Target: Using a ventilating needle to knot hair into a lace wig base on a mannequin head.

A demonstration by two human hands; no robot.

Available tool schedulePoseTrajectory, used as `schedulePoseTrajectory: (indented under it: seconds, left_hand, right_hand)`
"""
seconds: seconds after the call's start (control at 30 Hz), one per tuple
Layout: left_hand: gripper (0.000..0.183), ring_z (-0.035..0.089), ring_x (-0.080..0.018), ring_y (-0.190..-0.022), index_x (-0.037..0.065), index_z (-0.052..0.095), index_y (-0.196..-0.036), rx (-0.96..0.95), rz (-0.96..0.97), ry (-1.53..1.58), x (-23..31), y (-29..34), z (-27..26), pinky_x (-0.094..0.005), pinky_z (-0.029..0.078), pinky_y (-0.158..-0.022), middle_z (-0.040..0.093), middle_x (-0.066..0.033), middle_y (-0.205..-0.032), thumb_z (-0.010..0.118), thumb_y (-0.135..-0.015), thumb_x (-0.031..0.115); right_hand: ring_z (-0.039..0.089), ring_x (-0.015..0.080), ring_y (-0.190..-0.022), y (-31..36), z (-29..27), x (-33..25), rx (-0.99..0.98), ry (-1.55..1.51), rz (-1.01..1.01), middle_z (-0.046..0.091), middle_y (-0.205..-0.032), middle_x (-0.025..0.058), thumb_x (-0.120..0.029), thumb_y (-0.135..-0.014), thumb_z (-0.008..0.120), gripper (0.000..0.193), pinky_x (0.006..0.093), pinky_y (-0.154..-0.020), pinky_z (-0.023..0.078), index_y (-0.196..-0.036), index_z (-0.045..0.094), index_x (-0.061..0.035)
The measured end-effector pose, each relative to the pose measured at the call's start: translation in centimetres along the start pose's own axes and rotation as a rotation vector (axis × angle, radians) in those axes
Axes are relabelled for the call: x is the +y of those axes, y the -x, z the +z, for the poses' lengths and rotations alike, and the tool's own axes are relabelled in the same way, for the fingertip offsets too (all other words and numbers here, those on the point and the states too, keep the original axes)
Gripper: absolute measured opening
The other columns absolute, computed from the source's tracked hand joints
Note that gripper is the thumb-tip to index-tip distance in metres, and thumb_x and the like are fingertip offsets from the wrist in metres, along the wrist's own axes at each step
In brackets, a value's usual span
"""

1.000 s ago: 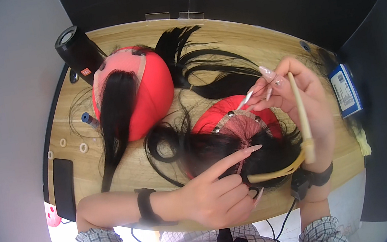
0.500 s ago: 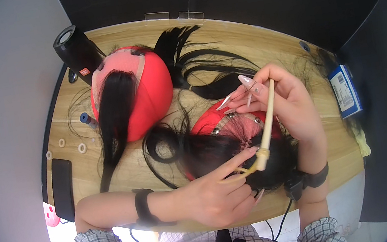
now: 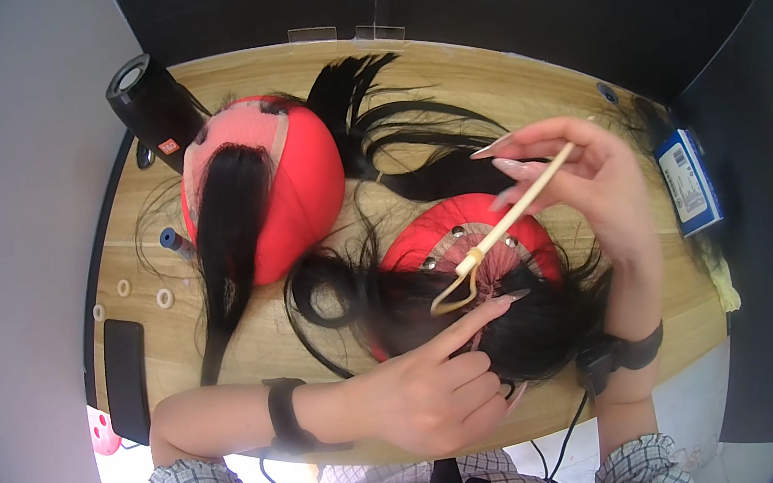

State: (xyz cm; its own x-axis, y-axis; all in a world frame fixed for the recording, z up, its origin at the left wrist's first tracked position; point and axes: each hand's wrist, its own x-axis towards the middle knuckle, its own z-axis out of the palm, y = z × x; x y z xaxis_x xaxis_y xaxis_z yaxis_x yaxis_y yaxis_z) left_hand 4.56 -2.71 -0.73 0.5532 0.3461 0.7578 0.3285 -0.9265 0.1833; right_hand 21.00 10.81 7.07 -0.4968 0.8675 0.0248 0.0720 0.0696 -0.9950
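Note:
My right hand (image 3: 604, 177) pinches a pale wooden stick (image 3: 527, 204) between thumb and fingers. A yellowish elastic loop (image 3: 449, 304) is fastened round its lower end and hangs over the near wig cap. This pink mesh cap sits on a red head form (image 3: 534, 243), held round its edge by several round metal pins, with long black hair (image 3: 533, 335) spread to both sides. My left hand (image 3: 446, 394) lies at its near side. The index finger reaches onto the hair close to the mesh; the other fingers curl under, and whatever is inside them is hidden.
A second red head form (image 3: 312, 183) with a pink cap and black hair (image 3: 233, 200) stands left. Behind lie loose black strands (image 3: 437, 178). Around them are a black cylindrical speaker (image 3: 153, 106), cream rings (image 3: 165, 298), a dark flat slab (image 3: 128, 378) and a blue-white box (image 3: 688, 184).
My right hand has moved slightly right, tilting the stick. Its banded end has swung left, away from my left hand, and the loop now hangs free of that hand's fingers.

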Motion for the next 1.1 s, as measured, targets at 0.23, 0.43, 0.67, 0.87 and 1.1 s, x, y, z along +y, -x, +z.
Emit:
schedulePoseTrajectory:
  seconds: [0.23, 0.43, 0.67, 0.87, 1.1]
  left_hand:
    - [0.032, 0.037, -0.0118, -0.047, 0.006, 0.044, -0.055, 0.085, -0.026, -0.006, 0.4, -0.3, 0.3, -0.0580, 0.048, -0.099, 0.034, 0.0006, -0.053, 0.066, -0.076, -0.002]
    - [0.029, 0.036, -0.0138, -0.046, 0.004, 0.045, -0.055, 0.118, -0.081, -0.036, 0.6, -1.0, -0.6, -0.0586, 0.046, -0.101, 0.034, -0.0007, -0.053, 0.066, -0.074, -0.003]
    - [0.029, 0.043, -0.0178, -0.047, 0.003, 0.046, -0.054, 0.010, -0.086, -0.001, -0.5, -1.7, -1.6, -0.0602, 0.043, -0.101, 0.036, -0.0035, -0.053, 0.066, -0.074, -0.001]
    - [0.030, 0.042, -0.0171, -0.045, 0.003, 0.047, -0.055, 0.076, -0.104, 0.058, -0.3, -1.7, -1.3, -0.0595, 0.044, -0.101, 0.039, -0.0031, -0.053, 0.067, -0.076, -0.001]
    - [0.028, 0.042, -0.0172, -0.046, 0.002, 0.048, -0.057, 0.043, -0.122, 0.038, -0.3, -1.4, -1.3, -0.0618, 0.043, -0.100, 0.039, -0.0031, -0.054, 0.068, -0.076, -0.001]
  right_hand:
    - [0.066, 0.0100, -0.059, 2.4, -4.3, -2.6, 0.242, 0.305, -0.080, 0.073, -0.089, 0.0143, -0.006, -0.081, 0.072, 0.029, 0.0171, -0.052, 0.048, -0.108, 0.065, 0.0038]
    - [0.049, 0.0030, -0.049, 3.4, -4.3, -3.3, 0.557, 0.340, -0.333, 0.067, -0.072, 0.0078, -0.005, -0.086, 0.068, 0.015, 0.0164, -0.045, 0.035, -0.078, 0.055, -0.0052]
    - [0.060, 0.0095, -0.058, 4.3, -1.4, -2.8, 0.202, 0.109, -0.462, 0.067, -0.073, 0.0098, 0.003, -0.078, 0.071, 0.018, 0.0204, -0.053, 0.046, -0.074, 0.055, -0.0046]
    - [0.070, 0.0247, -0.081, 4.3, -0.4, -3.0, -0.345, 0.380, -0.493, 0.071, -0.080, 0.0136, -0.001, -0.069, 0.076, 0.009, 0.0334, -0.075, 0.055, -0.072, 0.068, 0.0006]
    - [0.070, 0.0245, -0.083, 4.3, -0.9, -2.6, -0.368, 0.608, -0.446, 0.071, -0.081, 0.0104, -0.006, -0.073, 0.075, 0.009, 0.0320, -0.073, 0.055, -0.082, 0.073, -0.0028]
